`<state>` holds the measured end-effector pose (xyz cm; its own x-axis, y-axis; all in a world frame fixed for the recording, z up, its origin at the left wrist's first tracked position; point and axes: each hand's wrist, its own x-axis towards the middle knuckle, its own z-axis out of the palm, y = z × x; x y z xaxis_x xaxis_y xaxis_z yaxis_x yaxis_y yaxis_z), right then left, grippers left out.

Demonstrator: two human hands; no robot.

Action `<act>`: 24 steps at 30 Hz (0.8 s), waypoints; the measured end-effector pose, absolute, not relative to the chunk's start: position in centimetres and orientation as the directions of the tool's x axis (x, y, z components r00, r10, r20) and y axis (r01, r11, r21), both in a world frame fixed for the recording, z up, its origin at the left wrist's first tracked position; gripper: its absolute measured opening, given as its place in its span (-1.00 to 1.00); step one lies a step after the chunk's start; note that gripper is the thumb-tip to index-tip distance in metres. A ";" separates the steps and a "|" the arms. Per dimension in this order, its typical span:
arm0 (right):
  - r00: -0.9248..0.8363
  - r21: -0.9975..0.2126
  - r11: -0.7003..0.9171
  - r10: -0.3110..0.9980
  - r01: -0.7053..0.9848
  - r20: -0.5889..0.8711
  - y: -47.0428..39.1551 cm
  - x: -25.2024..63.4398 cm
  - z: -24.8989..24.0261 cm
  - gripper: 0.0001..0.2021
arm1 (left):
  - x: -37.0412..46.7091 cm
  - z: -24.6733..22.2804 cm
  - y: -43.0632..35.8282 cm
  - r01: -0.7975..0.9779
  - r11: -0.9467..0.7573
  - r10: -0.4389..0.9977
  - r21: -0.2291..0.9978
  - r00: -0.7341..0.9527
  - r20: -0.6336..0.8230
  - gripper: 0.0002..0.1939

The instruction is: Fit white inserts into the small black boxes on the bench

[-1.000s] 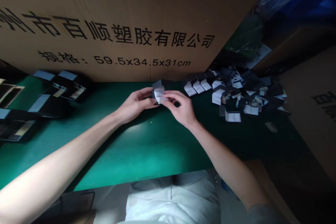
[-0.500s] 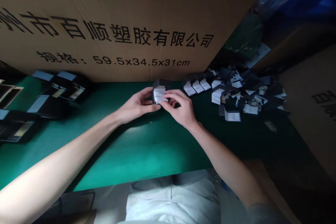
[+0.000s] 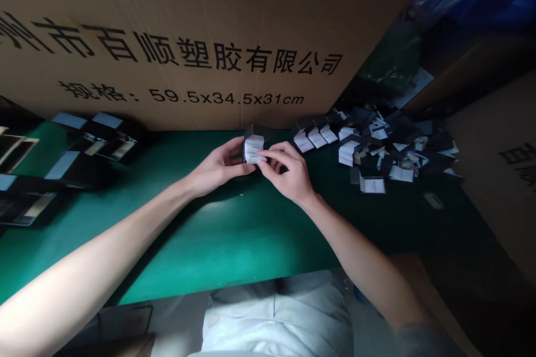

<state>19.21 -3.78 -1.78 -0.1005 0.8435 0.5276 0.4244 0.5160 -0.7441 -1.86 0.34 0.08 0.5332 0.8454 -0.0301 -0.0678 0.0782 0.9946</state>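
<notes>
A small black box (image 3: 253,145) with a white inner face sits between my hands, over the green tabletop near the large carton. My left hand (image 3: 220,164) wraps its left side, thumb along the lower front edge. Closed in a pinch, the thumb and index finger of my right hand (image 3: 288,172) touch the white part at the box's lower right. Whether those fingertips grip a flap or only press on it is too small to tell. Just right of my hands stands a row of similar small boxes (image 3: 317,136) showing white faces.
A large printed carton (image 3: 188,11) walls off the back of the green table (image 3: 218,240). Black and white box pieces lie in a heap (image 3: 397,145) at the right, beside another carton (image 3: 498,189). Larger black boxes (image 3: 75,170) stand at the left.
My right index finger has shifted slightly left and down across the white face. The box and my left hand stay nearly where they were.
</notes>
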 end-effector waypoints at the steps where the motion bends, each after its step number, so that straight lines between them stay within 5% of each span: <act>1: -0.104 -0.737 0.527 0.836 0.423 0.538 -3.8 19.2 -1.8 -0.81 | -1.9 0.0 0.4 -0.062 0.075 0.844 0.995 0.536 -0.030 -0.24; 24: -0.149 -0.728 0.543 0.832 0.418 0.535 -3.9 19.0 -1.9 -0.81 | -1.8 0.5 0.2 -0.126 0.211 0.826 0.969 0.553 -0.108 -0.26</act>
<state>18.98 -3.92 -1.92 -0.1488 0.8319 0.5346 0.4181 0.5428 -0.7284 -1.85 0.20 0.49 0.5531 0.8261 -0.1076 -0.1261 0.2106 0.9694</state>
